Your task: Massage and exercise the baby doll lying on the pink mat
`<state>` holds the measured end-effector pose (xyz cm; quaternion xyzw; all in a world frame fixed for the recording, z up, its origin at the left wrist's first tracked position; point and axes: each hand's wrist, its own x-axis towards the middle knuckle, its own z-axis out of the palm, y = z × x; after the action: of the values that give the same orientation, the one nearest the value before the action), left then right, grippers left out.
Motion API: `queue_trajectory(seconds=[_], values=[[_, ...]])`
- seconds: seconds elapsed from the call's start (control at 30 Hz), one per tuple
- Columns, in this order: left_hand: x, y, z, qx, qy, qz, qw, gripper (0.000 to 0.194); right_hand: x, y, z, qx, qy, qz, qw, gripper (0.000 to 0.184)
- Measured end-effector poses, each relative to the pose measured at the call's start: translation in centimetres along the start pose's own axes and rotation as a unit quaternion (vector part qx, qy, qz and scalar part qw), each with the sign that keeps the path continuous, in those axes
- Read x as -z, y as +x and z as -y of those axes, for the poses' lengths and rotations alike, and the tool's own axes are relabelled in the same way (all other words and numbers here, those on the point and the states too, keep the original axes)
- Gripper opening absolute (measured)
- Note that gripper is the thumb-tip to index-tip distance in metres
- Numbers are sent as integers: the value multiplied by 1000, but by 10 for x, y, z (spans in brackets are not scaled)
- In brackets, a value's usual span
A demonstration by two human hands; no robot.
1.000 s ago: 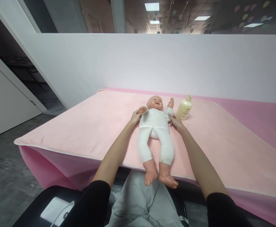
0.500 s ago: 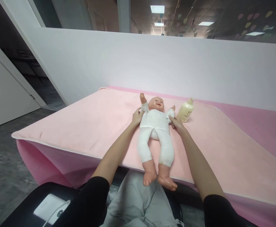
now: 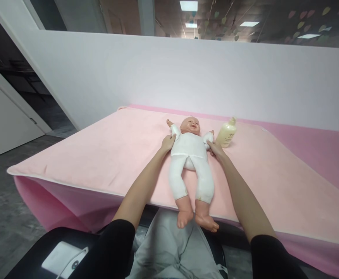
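A baby doll (image 3: 191,155) in a white suit lies on its back on the pink mat (image 3: 105,155), feet hanging over the near edge. My left hand (image 3: 167,143) is closed round the doll's arm on the left side, which stretches out sideways. My right hand (image 3: 215,148) grips the doll's other arm, also held out to the side. A cream lotion bottle (image 3: 226,133) stands just right of the doll's head, close to my right hand.
The mat covers a table draped in darker pink cloth (image 3: 317,139), backed by a white partition wall (image 3: 186,73). My lap in grey trousers (image 3: 172,252) is below the table edge. A dark object with a white panel (image 3: 59,255) sits at lower left.
The doll's arm in my left hand has gone from bent, to raised upward, to spread out sideways. The arm in my right hand has come down from raised to lying out to the side.
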<state>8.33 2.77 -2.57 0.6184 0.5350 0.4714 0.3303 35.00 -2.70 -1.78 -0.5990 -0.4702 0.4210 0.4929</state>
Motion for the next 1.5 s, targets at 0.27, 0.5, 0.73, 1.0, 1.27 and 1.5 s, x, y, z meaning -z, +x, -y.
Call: queue_trajectory(seconds=[0.27, 0.5, 0.73, 1.0, 1.27, 1.5], values=[[8, -7, 3, 37, -309, 66, 948, 36, 21, -10, -2, 28, 123, 109, 986, 30], [11, -8, 1, 36, -297, 52, 953, 30, 19, -12, -1, 57, 132, 83, 986, 31], [18, -16, -8, -3, -333, 182, 925, 59, 19, -14, 1, 51, 120, 121, 984, 28], [-6, -15, -21, -68, -149, 9, 986, 40, -6, -7, 3, 22, -10, -29, 999, 36], [-3, -1, -1, 33, -76, -127, 988, 38, -9, 6, -6, 47, -59, -76, 994, 33], [0, 1, -4, 25, -112, -21, 993, 36, -9, 1, 1, 49, -32, -67, 996, 24]])
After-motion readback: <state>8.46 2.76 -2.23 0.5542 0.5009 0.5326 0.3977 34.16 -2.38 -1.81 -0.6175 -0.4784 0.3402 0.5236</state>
